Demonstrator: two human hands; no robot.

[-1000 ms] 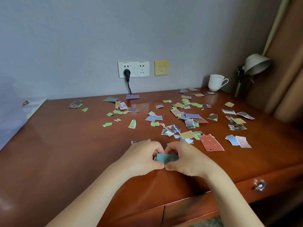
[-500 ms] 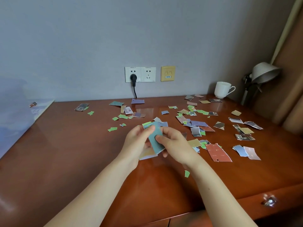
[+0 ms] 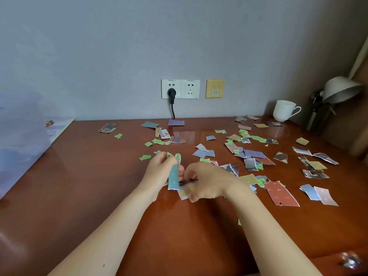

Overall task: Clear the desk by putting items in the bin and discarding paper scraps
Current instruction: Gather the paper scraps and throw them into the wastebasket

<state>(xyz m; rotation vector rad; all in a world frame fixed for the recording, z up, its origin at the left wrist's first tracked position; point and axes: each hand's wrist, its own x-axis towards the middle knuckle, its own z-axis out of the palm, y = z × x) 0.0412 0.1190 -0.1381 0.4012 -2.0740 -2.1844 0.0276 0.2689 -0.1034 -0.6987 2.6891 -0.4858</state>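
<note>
One teal strip (image 3: pixel 173 176) stands nearly upright just above the desk (image 3: pixel 79 186). Its long axis runs from a torn lower edge up to a curled top that shows green and points toward the wall. The left grip (image 3: pixel 161 170) is clamped on its upper half. The right grip (image 3: pixel 207 180), fingertips just beside the strip, is curled on a pale scrap (image 3: pixel 184 193) below it. Half a second ago the teal piece looked broader and both grips pinched it. Many coloured scraps (image 3: pixel 253 154) lie scattered to the right, a red card (image 3: pixel 280 193) among them.
</note>
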